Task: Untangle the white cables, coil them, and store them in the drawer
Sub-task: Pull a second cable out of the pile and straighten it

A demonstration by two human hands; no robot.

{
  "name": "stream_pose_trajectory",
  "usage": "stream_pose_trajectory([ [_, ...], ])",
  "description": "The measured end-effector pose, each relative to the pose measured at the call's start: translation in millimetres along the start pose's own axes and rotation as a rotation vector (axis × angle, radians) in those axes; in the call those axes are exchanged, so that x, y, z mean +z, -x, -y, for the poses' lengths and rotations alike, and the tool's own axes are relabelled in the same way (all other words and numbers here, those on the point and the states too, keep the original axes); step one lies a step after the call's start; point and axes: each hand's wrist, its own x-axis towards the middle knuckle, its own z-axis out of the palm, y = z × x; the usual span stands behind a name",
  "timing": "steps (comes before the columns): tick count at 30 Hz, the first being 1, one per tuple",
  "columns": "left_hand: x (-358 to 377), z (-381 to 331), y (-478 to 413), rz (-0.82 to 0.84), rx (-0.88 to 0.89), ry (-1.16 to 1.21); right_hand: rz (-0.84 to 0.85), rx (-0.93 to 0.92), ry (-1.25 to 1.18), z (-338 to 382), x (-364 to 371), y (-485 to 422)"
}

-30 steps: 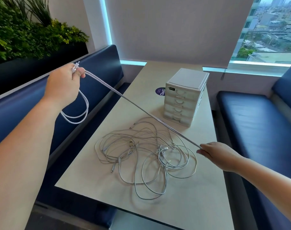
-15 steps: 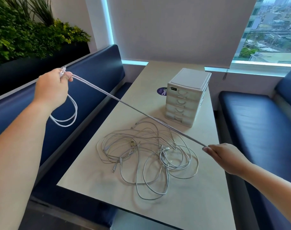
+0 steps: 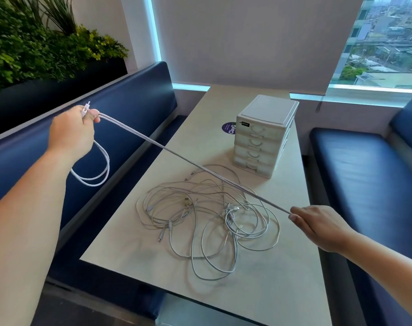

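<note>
Pale smooth table (image 3: 270,290) w/ boxy plastic drawer unit (image 3: 266,135) at the back. Mid-table lie thin white cables (image 3: 200,222), tangled: light, floppy, prob. snag-prone, so best held near the plugs. One cable (image 3: 188,161) runs taut above them. My left hand (image 3: 71,132) grips its plug end + hanging loops, and my right hand (image 3: 317,224) pinches it farther along.

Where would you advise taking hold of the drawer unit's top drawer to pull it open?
By the curved pull midway along the front of the top drawer, fingers hooked in from the side facing the cable tangle; the closed front looks otherwise flat.
</note>
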Motion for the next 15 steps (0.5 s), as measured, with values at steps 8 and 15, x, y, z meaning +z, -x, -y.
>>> stream_pose_trajectory([
  [8,-0.4,-6.4,17.5,0.517,-0.181,0.393,0.158,0.183,-0.021,-25.3,3.3,2.1],
  [15,29.0,-36.6,64.8,1.102,0.105,0.007,0.516,0.059,0.398,-32.6,-17.0,-10.6],
])
